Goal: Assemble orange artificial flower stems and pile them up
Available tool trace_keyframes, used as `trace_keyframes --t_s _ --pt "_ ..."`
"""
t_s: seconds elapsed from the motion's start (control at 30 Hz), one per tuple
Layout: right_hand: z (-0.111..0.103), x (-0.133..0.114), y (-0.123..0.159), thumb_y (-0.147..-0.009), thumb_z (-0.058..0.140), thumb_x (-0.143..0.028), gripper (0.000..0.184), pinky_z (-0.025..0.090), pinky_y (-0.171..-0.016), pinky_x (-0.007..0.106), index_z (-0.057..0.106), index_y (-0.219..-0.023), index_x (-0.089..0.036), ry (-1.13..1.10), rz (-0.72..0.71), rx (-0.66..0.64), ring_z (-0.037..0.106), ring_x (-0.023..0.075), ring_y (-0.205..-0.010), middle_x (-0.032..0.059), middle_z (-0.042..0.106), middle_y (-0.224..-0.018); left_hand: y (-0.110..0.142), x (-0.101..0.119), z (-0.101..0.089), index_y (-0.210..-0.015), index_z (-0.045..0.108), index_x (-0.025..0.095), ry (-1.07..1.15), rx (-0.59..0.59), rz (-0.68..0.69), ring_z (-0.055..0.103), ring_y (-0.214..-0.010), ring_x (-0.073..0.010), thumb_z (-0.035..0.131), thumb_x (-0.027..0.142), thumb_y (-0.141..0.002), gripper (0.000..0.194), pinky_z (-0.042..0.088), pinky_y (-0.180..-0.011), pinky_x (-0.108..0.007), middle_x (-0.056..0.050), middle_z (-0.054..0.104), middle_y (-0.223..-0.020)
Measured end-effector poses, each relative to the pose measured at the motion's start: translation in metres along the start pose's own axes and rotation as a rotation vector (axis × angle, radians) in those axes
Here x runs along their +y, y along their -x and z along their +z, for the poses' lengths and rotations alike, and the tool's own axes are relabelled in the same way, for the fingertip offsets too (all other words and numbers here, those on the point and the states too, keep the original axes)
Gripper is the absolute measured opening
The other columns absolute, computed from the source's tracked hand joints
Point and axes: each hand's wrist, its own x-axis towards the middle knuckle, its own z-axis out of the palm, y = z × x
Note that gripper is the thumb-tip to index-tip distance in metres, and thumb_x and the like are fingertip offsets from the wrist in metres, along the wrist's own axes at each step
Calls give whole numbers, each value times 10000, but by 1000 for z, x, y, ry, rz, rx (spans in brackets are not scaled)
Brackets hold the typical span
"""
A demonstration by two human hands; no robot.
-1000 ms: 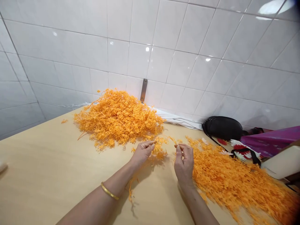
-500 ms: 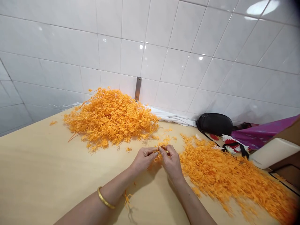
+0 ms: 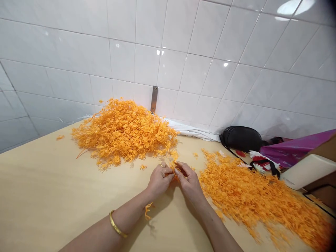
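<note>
My left hand (image 3: 160, 177) is closed in a pinch on an orange plastic flower sprig (image 3: 172, 163). Close against it, my right hand (image 3: 188, 179) has thumb and fingers closed on the same sprig. Part of the sprig rises above the fingertips, and a thin stem end (image 3: 148, 211) dangles below my left wrist. Most of the piece between the fingers is hidden. Behind my left hand lies a big heap of tangled orange sprigs (image 3: 126, 129). To the right of my right hand spreads a flatter pile of small loose orange pieces (image 3: 249, 192).
Along the tiled wall lie a white cloth (image 3: 194, 133) and a black pouch (image 3: 242, 138). Red and white flowers (image 3: 259, 161), purple fabric (image 3: 296, 148) and a cream box-like object (image 3: 307, 171) are at the right. A metal bracket (image 3: 154, 99) stands against the wall.
My right hand has moved left from beside the flat pile to meet my left hand, and both now grip the sprig. The view has shifted slightly right.
</note>
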Motion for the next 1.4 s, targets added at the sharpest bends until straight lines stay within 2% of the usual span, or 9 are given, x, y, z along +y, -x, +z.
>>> trace_keyframes --t_s 0.13,0.27,0.4,0.6,0.77,0.87,0.97,1.2,1.4 --pt "1 -1 0 -784 449 -240 193 421 -721 288 592 -895 -174 10 -7 36 541 176 -816 66 598 -883 -1 -2 0 -616 615 140 23 16 -15 347 -500 -88 445 77 -633 182 262 -495 -224 28 390 -485" --pt "2 0 0 -783 420 -218 170 402 -621 266 580 -813 -172 61 6 47 521 159 -699 48 582 -779 -5 -2 0 -941 623 127 120 52 -129 265 -413 -55 456 56 -580 405 220 -442 -204 81 292 -440" --pt "4 0 -2 -782 398 -200 134 377 -631 263 529 -785 -174 137 -20 87 495 158 -709 38 551 -770 -7 1 -1 -768 670 120 242 84 -201 344 -423 -53 529 90 -547 263 272 -451 -209 47 411 -488" --pt "10 -5 -3 -813 363 -241 160 362 -604 255 512 -840 -189 106 2 13 490 148 -647 14 548 -726 -5 13 -6 -621 625 116 487 88 -354 487 -501 -101 550 76 -512 138 368 -523 -230 -21 556 -566" --pt "15 2 -5 -812 384 -351 269 380 -601 261 534 -968 -191 -43 100 52 510 167 -687 31 582 -787 -7 19 -12 -820 656 122 549 93 -405 394 -421 -58 469 -2 -475 411 295 -455 -198 30 489 -488" --pt "16 3 -6 -800 410 -404 288 363 -516 238 547 -916 -179 -130 144 35 478 143 -585 10 553 -677 -9 17 -13 -912 645 131 569 71 -400 313 -386 -36 451 -18 -475 500 242 -424 -190 60 410 -459" --pt "15 -2 -5 -796 444 -379 237 356 -513 223 552 -821 -170 -113 95 -60 469 121 -570 2 550 -671 -9 15 -13 -937 629 144 652 66 -411 377 -426 -48 446 -23 -475 524 273 -439 -183 40 477 -520" --pt "11 -13 0 -786 470 -318 169 366 -526 228 546 -857 -184 35 48 -100 499 123 -568 2 585 -689 -4 19 -8 -748 599 124 985 58 -620 517 -507 -98 578 156 -641 113 401 -518 -212 -15 595 -612" --pt "14 -17 4 -722 542 -319 185 342 -476 211 572 -858 -196 -9 31 -150 470 107 -496 -30 555 -575 -5 18 -9 -730 563 134 999 115 -708 558 -493 -128 550 181 -710 53 438 -491 -239 -19 594 -589"
